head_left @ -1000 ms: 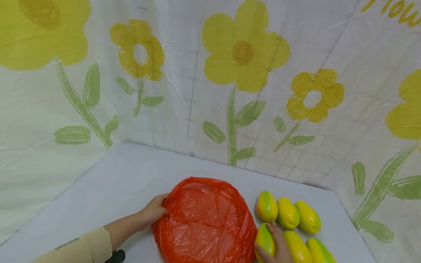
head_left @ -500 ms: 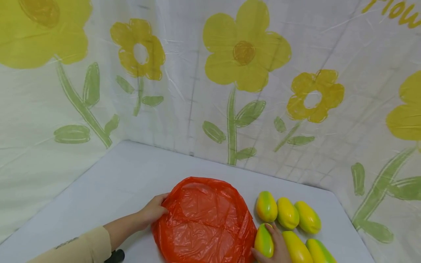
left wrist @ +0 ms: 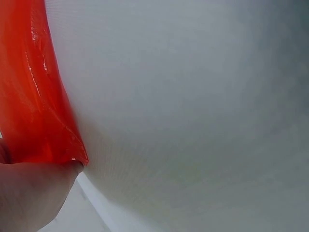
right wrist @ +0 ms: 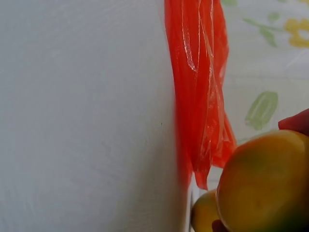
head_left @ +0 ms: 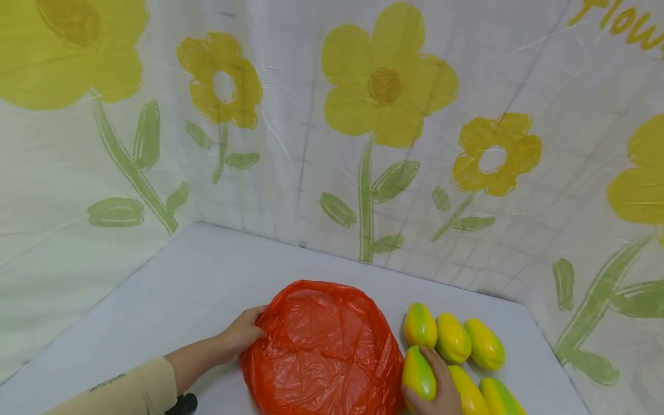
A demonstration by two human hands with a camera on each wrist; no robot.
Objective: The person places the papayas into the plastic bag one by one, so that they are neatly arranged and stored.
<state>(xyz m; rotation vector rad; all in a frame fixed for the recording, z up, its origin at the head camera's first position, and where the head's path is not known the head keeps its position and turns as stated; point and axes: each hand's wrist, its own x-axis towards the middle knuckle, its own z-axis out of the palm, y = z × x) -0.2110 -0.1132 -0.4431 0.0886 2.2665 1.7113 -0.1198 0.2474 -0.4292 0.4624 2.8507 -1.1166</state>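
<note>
A red plastic bag [head_left: 327, 340] sits with its round mouth spread wide on the white table. On its left side, my left hand [head_left: 241, 333] pinches the bag's edge between thumb and fingers; the left wrist view shows the thumb [left wrist: 36, 193] against the red plastic. My right hand [head_left: 441, 383] grips a glossy yellow-green fruit [head_left: 418, 373], oblong and papaya-like, just right of the bag. In the right wrist view the held fruit [right wrist: 265, 181] fills the lower right, close to the bag's side [right wrist: 200, 87]. The bag hides part of the tabletop.
Behind the right hand, a row holds three similar fruits, the leftmost fruit [head_left: 420, 325] nearest the bag. Two more, including a front fruit [head_left: 500, 397], lie to its right. A black object [head_left: 183, 404] shows under the left sleeve. A flower-printed curtain [head_left: 280, 144] borders the table [head_left: 218, 271].
My right hand has closed round the near-left fruit and raised it slightly, tilting it. My left hand and the bag stay in place.
</note>
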